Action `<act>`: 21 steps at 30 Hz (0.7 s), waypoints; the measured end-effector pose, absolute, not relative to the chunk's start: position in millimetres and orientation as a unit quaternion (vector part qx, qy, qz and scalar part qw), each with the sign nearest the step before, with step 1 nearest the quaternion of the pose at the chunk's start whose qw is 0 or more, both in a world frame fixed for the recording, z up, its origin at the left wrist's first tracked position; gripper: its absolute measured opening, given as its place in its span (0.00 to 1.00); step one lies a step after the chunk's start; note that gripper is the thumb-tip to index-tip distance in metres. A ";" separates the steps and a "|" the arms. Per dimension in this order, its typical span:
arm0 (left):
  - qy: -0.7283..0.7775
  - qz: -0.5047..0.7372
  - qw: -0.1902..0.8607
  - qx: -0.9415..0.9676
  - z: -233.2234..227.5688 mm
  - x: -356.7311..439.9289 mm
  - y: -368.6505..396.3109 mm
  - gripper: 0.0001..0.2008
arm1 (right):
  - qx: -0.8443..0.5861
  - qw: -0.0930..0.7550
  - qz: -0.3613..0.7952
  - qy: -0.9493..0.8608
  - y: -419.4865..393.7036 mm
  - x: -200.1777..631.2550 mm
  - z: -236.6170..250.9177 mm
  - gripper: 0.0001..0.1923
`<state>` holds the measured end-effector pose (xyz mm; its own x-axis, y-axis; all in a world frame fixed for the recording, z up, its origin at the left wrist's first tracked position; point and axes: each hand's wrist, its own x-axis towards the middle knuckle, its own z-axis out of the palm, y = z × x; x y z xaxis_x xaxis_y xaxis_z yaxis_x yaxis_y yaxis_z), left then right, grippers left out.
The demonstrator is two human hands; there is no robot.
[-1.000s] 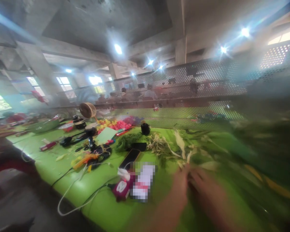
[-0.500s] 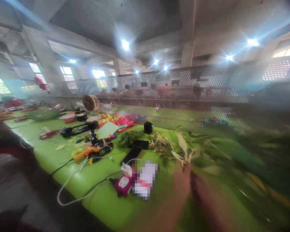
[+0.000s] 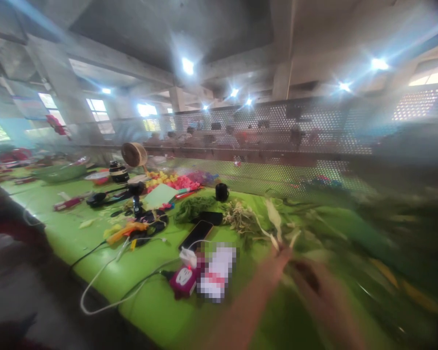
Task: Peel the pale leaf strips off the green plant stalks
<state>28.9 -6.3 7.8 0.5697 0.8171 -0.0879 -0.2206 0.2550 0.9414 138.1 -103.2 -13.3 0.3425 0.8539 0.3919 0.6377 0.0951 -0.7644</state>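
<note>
Green tabletop (image 3: 156, 301), glossy, running from the left edge to the lower right of the frame and backed by a perforated metal screen (image 3: 277, 126).

Left hand (image 3: 275, 265), lower centre, blurred: fingers pinched narrow on a pale dried leaf sprig (image 3: 277, 226) that rises above them, held upright, seemingly so its base can be worked.

Right hand (image 3: 321, 296), lower right of centre, badly smeared; it meets the left hand at the sprig's base with something dark against the palm (grip cannot be told).

Loose pile of pale stems and leaves (image 3: 241, 218), just above and left of the hands, within easy reach as stock.

Dark green foliage heap (image 3: 193, 206), left of that pile.

Black phone (image 3: 196, 235), lying flat in the centre, with a white cable (image 3: 105, 287) looping toward the table's near edge.

Pink charger block (image 3: 184, 279), below the phone, beside a blurred-out white item.

Orange-handled tool (image 3: 126, 232), left of centre, among black cords.

Small black cup (image 3: 222, 192), near the screen.

Pink and yellow blossoms (image 3: 173, 182), heaped upper left of centre.

Small round fan (image 3: 134, 154), standing above the blossoms.
</note>
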 end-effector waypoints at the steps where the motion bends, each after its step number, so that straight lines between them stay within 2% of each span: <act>1: 0.289 0.339 0.743 0.500 7.0 30.1 -9.7 0.18 | -0.665 0.493 0.136 -0.544 -103.4 139.6 -11.2 0.15; 5: 0.288 0.289 0.772 0.488 9.8 32.1 -21.0 0.20 | -0.666 0.530 0.201 -0.485 -104.3 138.6 -4.5 0.16; 11: 0.257 0.262 0.789 0.492 21.2 25.6 -26.5 0.12 | -0.646 0.588 0.287 -0.393 -104.1 135.8 3.9 0.18; 15: 0.248 0.276 0.757 0.538 21.9 23.3 -23.6 0.09 | -0.615 0.614 0.325 -0.374 -103.7 136.7 9.3 0.16; 21: 0.230 0.309 0.760 0.524 23.1 26.1 -19.7 0.16 | -0.587 0.631 0.340 -0.376 -105.7 135.8 19.9 0.14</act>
<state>26.1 -19.7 23.1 0.7033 0.7105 -0.0250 -0.2292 0.2599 0.9380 135.8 -105.7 19.9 0.4862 0.8706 0.0755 0.0133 0.0791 -0.9968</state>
